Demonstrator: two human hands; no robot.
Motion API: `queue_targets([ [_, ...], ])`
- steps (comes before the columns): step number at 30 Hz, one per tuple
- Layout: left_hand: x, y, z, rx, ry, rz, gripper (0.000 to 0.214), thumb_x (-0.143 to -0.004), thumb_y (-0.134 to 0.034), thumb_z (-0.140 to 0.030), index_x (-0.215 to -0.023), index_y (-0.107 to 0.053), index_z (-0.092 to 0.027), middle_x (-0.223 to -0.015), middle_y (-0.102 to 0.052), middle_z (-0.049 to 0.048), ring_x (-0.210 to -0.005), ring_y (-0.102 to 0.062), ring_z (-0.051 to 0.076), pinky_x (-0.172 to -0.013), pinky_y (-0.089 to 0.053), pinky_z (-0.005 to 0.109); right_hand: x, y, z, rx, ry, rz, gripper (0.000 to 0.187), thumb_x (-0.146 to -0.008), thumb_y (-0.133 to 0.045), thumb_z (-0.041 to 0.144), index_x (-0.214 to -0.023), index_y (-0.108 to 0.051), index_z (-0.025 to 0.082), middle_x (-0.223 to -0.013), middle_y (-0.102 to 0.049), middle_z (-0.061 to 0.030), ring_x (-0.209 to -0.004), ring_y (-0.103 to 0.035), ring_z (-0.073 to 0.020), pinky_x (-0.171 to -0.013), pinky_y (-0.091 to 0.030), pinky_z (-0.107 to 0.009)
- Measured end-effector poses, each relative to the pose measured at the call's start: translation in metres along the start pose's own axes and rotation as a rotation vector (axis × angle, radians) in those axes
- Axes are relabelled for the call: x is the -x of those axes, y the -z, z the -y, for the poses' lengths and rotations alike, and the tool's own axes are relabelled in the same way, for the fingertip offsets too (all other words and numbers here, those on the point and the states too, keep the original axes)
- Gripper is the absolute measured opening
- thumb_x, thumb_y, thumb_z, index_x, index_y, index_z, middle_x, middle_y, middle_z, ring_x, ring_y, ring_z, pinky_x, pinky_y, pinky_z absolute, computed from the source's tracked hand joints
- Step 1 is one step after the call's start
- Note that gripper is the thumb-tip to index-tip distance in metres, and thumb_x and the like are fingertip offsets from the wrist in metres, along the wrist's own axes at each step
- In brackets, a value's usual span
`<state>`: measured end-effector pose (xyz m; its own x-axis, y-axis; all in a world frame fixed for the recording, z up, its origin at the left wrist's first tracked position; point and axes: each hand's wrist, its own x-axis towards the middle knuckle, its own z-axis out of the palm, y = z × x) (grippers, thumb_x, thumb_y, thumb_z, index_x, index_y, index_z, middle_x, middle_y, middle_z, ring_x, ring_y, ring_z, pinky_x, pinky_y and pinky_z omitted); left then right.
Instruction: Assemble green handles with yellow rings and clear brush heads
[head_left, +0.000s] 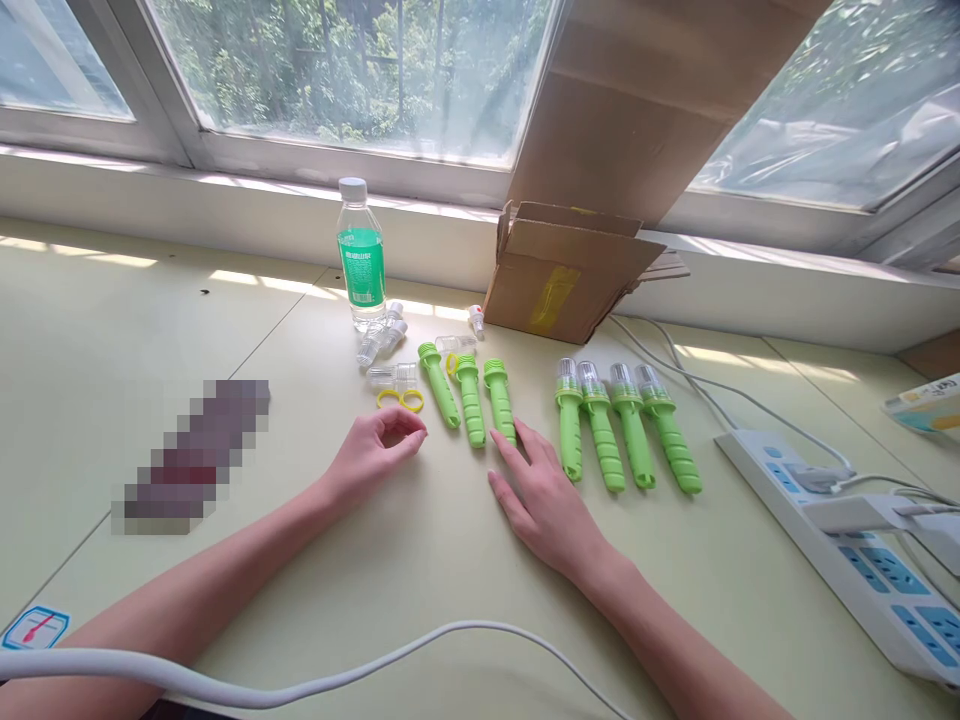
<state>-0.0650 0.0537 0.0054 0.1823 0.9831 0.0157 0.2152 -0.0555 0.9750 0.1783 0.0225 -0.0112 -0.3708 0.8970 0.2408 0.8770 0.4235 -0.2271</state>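
My left hand [377,452] rests on the table with thumb and fingers curled together in a pinch; whether anything small is between the fingertips is hidden. Just beyond it lie yellow rings [401,401] and a clear plastic cap [393,376]. My right hand [538,492] lies low with fingers apart, fingertips at the lower end of a green ribbed handle [498,392]. To its left are two more such handles, a middle one [471,405] and a left one [439,387], all with bare threaded tops. Right of the hand, several green handles with clear caps [600,430] stand in a row, lying flat.
A water bottle [361,255] stands behind more clear caps [380,340]. A small white piece [476,321] lies near a cardboard box [566,275]. At right is a power strip [862,560] with cables. A white cable [360,675] crosses the front. A blurred-out object [199,455] lies left.
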Motion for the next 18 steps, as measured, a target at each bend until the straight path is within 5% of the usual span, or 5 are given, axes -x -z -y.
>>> queue_targets([
  [4, 0.003, -0.003, 0.003, -0.263, -0.184, 0.01, 0.013, -0.086, -0.052, -0.029, -0.086, -0.06, -0.019, -0.083, -0.064, 0.0033, -0.079, -0.062, 0.017, -0.073, -0.049, 0.029, 0.001, 0.0, 0.0, 0.01, -0.012, 0.013, 0.046, -0.094, -0.04, 0.033, -0.137, -0.045, 0.016, -0.142, -0.036, -0.016, -0.135, -0.031, -0.0293, -0.108, -0.036, -0.045],
  [9, 0.002, -0.001, 0.007, -0.717, -0.47, -0.029, 0.015, -0.088, -0.048, -0.022, -0.099, -0.058, -0.019, -0.106, -0.063, 0.0085, -0.105, -0.056, 0.024, -0.091, -0.044, 0.041, 0.001, -0.003, -0.001, 0.009, -0.01, 0.0, 0.046, -0.093, -0.041, 0.032, -0.135, -0.047, 0.015, -0.142, -0.036, -0.0166, -0.134, -0.032, -0.0301, -0.108, -0.037, -0.046],
  [18, -0.001, 0.002, 0.011, -1.041, -0.478, -0.011, 0.016, -0.089, -0.047, -0.025, -0.099, -0.059, -0.02, -0.123, -0.058, 0.0096, -0.123, -0.044, 0.03, -0.108, -0.026, 0.056, 0.001, 0.001, 0.001, -0.057, 0.022, -0.213, 0.034, -0.091, -0.044, 0.021, -0.123, -0.055, 0.017, -0.134, -0.046, -0.0146, -0.126, -0.042, -0.0285, -0.102, -0.042, -0.047],
])
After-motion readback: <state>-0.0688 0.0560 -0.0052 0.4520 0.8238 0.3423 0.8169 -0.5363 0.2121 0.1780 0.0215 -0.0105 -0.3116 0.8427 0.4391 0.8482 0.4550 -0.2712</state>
